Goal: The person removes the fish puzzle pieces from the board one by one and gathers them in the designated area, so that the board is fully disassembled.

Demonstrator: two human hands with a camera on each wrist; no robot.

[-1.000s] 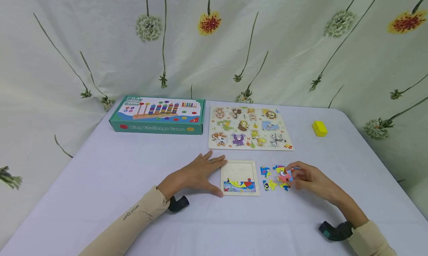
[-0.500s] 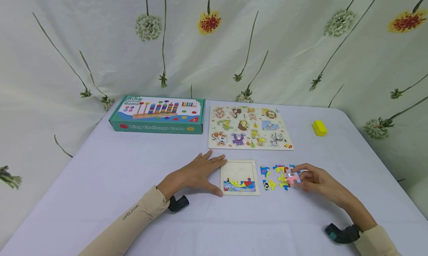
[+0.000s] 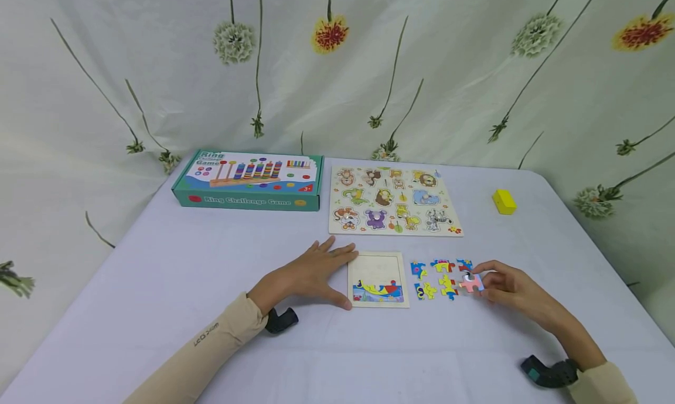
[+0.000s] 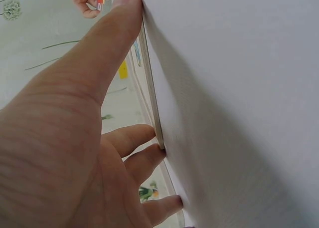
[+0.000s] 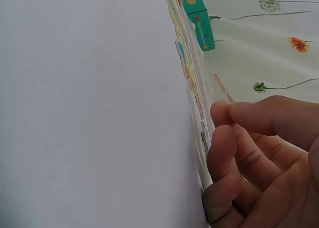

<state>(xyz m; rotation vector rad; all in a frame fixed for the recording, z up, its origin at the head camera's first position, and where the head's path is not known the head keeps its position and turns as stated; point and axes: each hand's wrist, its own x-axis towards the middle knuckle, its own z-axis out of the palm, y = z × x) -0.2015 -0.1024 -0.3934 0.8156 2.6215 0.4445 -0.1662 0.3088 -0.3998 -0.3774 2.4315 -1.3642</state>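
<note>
My right hand (image 3: 508, 285) pinches a pink jigsaw piece (image 3: 471, 283) between thumb and forefinger. In the right wrist view the jigsaw piece (image 5: 223, 87) shows edge-on, a little above the table. Several blue and yellow loose pieces (image 3: 448, 287) lie just left of it. The wooden puzzle tray (image 3: 375, 267) has a joined strip of pieces (image 3: 377, 292) along its near side and bare wood above. With fingers spread, my left hand (image 3: 311, 275) rests at the tray's left side; its thumb (image 4: 127, 13) and fingers touch the tray's edge in the left wrist view.
Behind the tray lies an animal peg puzzle board (image 3: 390, 202). A green Ring Challenge Game box (image 3: 248, 181) stands at the back left, and a yellow block (image 3: 504, 202) at the back right. A flowered cloth (image 3: 453, 87) hangs behind the table.
My right hand has carried the pink jigsaw piece to the right, away from the tray, uncovering the loose pieces beneath. The left hand has stayed still.
</note>
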